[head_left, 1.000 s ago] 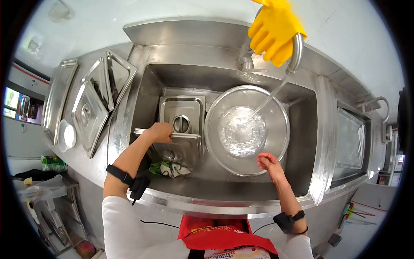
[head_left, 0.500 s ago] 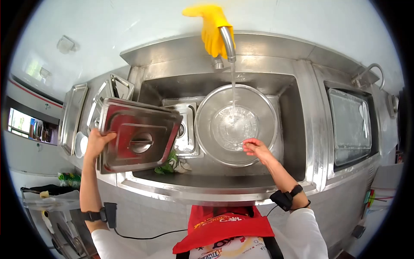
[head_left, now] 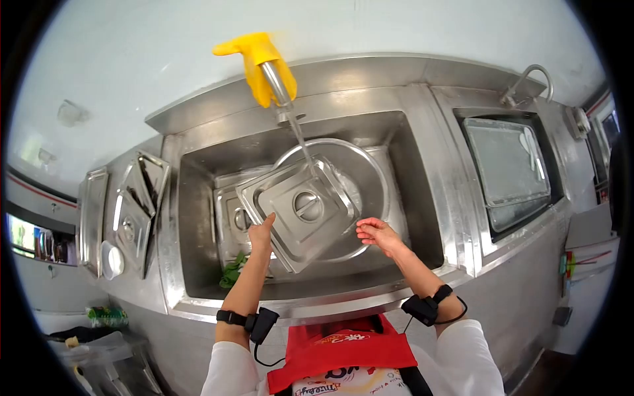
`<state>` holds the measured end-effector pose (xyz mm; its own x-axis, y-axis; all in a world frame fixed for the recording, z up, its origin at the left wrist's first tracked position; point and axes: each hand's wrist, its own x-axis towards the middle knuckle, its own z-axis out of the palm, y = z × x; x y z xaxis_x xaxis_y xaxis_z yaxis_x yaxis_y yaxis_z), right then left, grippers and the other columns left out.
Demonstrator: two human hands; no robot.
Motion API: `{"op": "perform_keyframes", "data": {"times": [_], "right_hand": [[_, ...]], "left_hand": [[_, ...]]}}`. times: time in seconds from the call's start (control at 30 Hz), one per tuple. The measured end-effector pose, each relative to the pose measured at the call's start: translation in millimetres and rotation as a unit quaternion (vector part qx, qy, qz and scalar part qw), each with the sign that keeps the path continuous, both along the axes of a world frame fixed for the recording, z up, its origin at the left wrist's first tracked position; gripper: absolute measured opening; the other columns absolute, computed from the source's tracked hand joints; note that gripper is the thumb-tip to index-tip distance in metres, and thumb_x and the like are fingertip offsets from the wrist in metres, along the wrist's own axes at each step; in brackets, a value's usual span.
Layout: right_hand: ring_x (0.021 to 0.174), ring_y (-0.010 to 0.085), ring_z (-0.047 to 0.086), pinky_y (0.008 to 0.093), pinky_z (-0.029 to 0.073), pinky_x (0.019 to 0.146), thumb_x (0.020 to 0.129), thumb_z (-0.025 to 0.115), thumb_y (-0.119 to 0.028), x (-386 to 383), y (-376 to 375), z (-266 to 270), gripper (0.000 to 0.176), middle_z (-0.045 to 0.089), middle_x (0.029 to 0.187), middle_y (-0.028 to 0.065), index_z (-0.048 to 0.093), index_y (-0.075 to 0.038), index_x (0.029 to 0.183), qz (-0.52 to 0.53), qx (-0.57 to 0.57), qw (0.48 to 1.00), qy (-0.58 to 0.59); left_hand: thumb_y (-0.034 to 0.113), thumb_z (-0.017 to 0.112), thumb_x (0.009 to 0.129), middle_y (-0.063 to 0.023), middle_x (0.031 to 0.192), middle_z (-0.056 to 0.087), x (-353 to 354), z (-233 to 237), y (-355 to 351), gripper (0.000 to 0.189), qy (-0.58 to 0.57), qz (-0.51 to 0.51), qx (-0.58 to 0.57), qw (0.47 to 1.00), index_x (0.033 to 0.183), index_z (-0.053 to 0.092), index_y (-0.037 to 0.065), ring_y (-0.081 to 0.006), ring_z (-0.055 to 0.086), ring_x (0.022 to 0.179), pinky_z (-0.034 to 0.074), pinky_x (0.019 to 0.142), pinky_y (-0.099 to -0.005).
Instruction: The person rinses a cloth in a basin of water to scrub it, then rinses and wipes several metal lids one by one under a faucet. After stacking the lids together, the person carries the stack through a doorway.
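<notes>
My left hand (head_left: 261, 235) grips the left edge of a rectangular steel pan lid (head_left: 284, 211), thumb on top. The lid is tilted over a large round steel bowl (head_left: 381, 181) in the sink, hiding much of it. Water (head_left: 304, 146) runs from the faucet (head_left: 276, 84) onto the lid's upper part. Beside the lid's right corner is my right hand (head_left: 380, 236), its fingers curled together; whether it holds anything small or touches the lid, I cannot make out. Another steel lid (head_left: 226, 221) lies in the sink at the left, partly covered. Green leaves (head_left: 232, 270) lie below it.
A yellow rubber glove (head_left: 254, 56) hangs over the faucet. More steel lids (head_left: 132, 228) and a white bowl (head_left: 113, 259) stand on the left counter (head_left: 155, 280). At the right, a second sink (head_left: 485, 231) holds a rectangular tray (head_left: 505, 168) with white spoons.
My left hand has carried the lid from the sink's left side rightward, over the bowl and under the running water. My right hand stays near the bowl's lower right. The view has shifted.
</notes>
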<state>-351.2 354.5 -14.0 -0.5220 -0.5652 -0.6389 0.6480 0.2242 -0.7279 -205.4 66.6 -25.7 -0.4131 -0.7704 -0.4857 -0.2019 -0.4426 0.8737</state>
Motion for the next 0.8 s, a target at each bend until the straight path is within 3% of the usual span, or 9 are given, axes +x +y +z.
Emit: {"op": "perform_keyframes", "data": {"times": [0.07,0.23,0.3,0.37,0.4,0.53,0.63,0.73,0.8], "right_hand": [[0.077,0.0086,0.056,0.0216,0.047,0.065,0.085,0.054,-0.016,-1.0,12.5,-3.5,0.015,0.059,0.089,0.0023,0.057,-0.008,0.097,-0.014,0.006,1.0,0.0],[0.082,0.0111,0.057,0.0239,0.047,0.07,0.082,0.058,-0.016,11.8,-7.2,-23.4,0.023,0.059,0.091,0.0029,0.055,-0.008,0.103,0.043,-0.008,0.998,0.044],[0.092,0.0191,0.056,0.0285,0.045,0.078,0.078,0.06,-0.022,24.9,-34.2,-45.0,0.039,0.056,0.1,0.0091,0.051,-0.006,0.112,0.15,-0.009,0.967,0.206],[0.101,0.0266,0.051,0.0319,0.041,0.085,0.075,0.061,-0.03,32.7,-64.2,-16.3,0.054,0.05,0.112,0.0159,0.045,-0.005,0.119,0.245,0.057,0.929,0.27],[0.106,0.0312,0.047,0.0339,0.039,0.088,0.074,0.059,-0.03,39.0,-77.0,-39.1,0.059,0.043,0.12,0.0193,0.04,-0.004,0.123,0.257,0.031,0.882,0.393],[0.109,0.0332,0.044,0.0357,0.038,0.089,0.073,0.055,-0.024,44.2,-106.7,-21.3,0.062,0.042,0.12,0.021,0.032,-0.002,0.127,0.263,0.065,0.879,0.392],[0.112,0.0331,0.042,0.0367,0.036,0.091,0.074,0.056,-0.029,36.6,-113.2,-21.7,0.065,0.041,0.121,0.0205,0.032,-0.001,0.127,0.363,0.021,0.824,0.434],[0.11,0.0358,0.043,0.0378,0.036,0.093,0.074,0.058,-0.03,27.9,-101.4,-43.9,0.067,0.041,0.122,0.0216,0.03,0.002,0.126,0.293,0.037,0.795,0.529],[0.11,0.0332,0.044,0.0374,0.037,0.093,0.075,0.059,-0.026,20.5,-81.9,-81.4,0.067,0.039,0.123,0.0211,0.029,0.004,0.127,0.168,0.216,0.858,0.435]], "left_hand": [[0.022,0.074,0.065,-0.0048,0.064,0.052,-11.5,-39.1,5.7,0.029,-0.033,0.014,0.003,0.999,0.068,0.056,0.0,-0.014,0.044,0.052,0.038,0.049,-0.0307],[0.025,0.075,0.065,-0.0025,0.056,0.048,-38.4,-49.2,34.0,0.035,-0.104,0.005,-0.104,0.989,0.056,0.052,-0.001,-0.013,0.037,0.049,0.033,0.047,-0.0328],[0.03,0.073,0.067,-0.004,0.053,0.047,-48.7,-35.1,46.4,0.042,-0.135,0.022,-0.116,0.984,0.054,0.05,-0.003,-0.014,0.038,0.049,0.034,0.049,-0.0328],[0.041,0.069,0.07,-0.0053,0.053,0.048,-50.3,-48.0,40.8,0.05,-0.193,-0.013,-0.154,0.969,0.055,0.05,-0.003,-0.0139,0.039,0.049,0.035,0.049,-0.0326],[0.045,0.067,0.071,-0.0053,0.052,0.047,-51.7,-43.5,40.6,0.053,-0.191,-0.014,-0.121,0.974,0.054,0.049,-0.002,-0.0139,0.039,0.05,0.035,0.048,-0.0323],[0.055,0.06,0.073,-0.0045,0.052,0.044,-53.6,-37.3,44.2,0.061,-0.171,0.016,-0.066,0.983,0.054,0.046,-0.002,-0.0137,0.037,0.05,0.034,0.047,-0.0315],[0.054,0.058,0.075,-0.0033,0.053,0.043,-49.5,-39.2,44.8,0.06,-0.148,0.031,-0.061,0.987,0.053,0.044,0.0,-0.0131,0.035,0.049,0.031,0.044,-0.0322],[0.051,0.058,0.077,-0.0023,0.052,0.042,-39.2,-43.2,35.5,0.058,-0.144,0.015,-0.054,0.988,0.051,0.043,0.001,-0.0124,0.034,0.049,0.03,0.044,-0.0326],[0.049,0.058,0.078,-0.0017,0.051,0.041,-34.3,-43.1,28.3,0.058,-0.139,0.02,-0.029,0.99,0.049,0.041,0.001,-0.012,0.033,0.048,0.03,0.044,-0.0324]]}}
